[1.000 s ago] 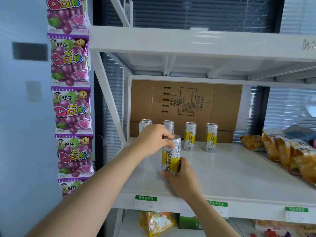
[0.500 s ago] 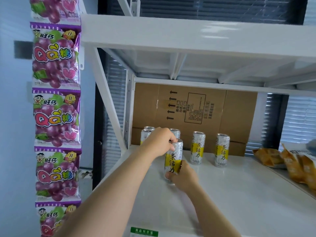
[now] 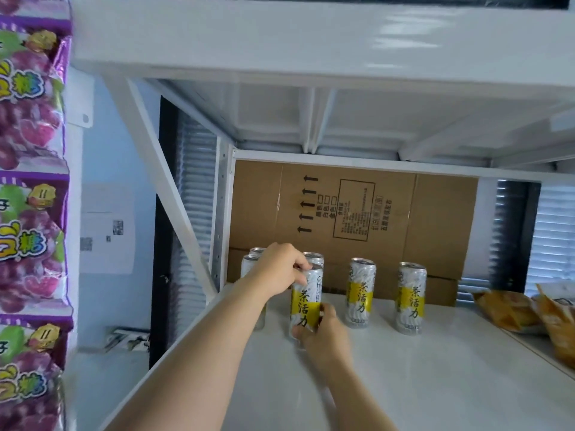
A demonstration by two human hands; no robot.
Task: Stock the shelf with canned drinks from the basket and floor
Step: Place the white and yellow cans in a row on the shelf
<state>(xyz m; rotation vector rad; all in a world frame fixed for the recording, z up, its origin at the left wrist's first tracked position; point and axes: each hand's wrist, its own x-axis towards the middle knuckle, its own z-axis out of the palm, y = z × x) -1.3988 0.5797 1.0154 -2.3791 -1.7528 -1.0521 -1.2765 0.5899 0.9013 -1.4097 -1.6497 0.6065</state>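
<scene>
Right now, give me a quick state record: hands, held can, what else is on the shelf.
left hand: grips the top of the held can
right hand: fingers wrapped round its lower part
held can: upright, silver with a yellow band; base hidden, contact with shelf unclear
free cans: two, standing apart to the right
rear cans: at least three, partly hidden by the left hand
backdrop: cardboard box
other stock: snack bags at right; candy bags hanging at left

silver cans (image 3: 411, 303) with yellow bands, brown carton (image 3: 435, 219), white shelf (image 3: 435, 368)
</scene>
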